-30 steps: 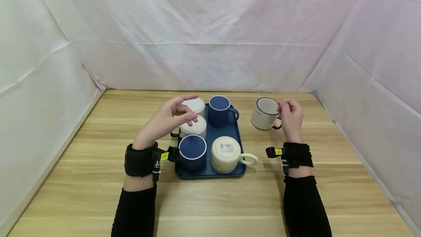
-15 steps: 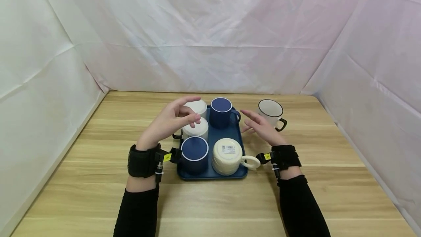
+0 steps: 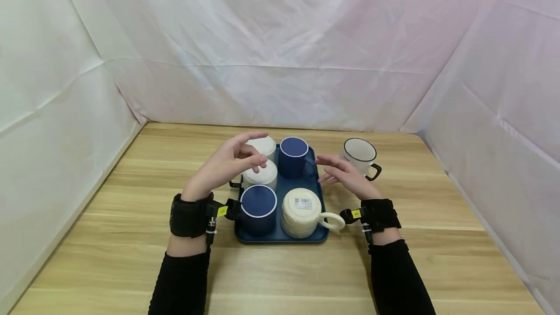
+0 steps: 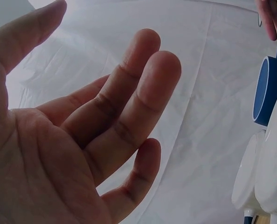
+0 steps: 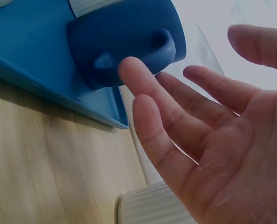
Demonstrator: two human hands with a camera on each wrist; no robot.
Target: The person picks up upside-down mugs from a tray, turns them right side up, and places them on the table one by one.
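A blue tray (image 3: 317,193) sits near the middle of the wooden table (image 3: 109,237), holding five upside-down mugs. The right hand (image 3: 345,176) reaches in from the tray's right edge with its fingers spread and relaxed, holding nothing; in the right wrist view its fingertips (image 5: 129,70) are just beside the handle of the far blue mug (image 3: 293,156), at the tray's far right corner, and whether they touch it cannot be told. The left hand (image 3: 227,164) hovers open over the tray's left side, fingers loosely bent, above the two white mugs (image 3: 260,174). A near blue mug (image 3: 258,208) and a cream mug (image 3: 303,212) fill the tray's near edge. A black-rimmed white mug (image 3: 359,156) stands upright on the table, to the right of the tray.
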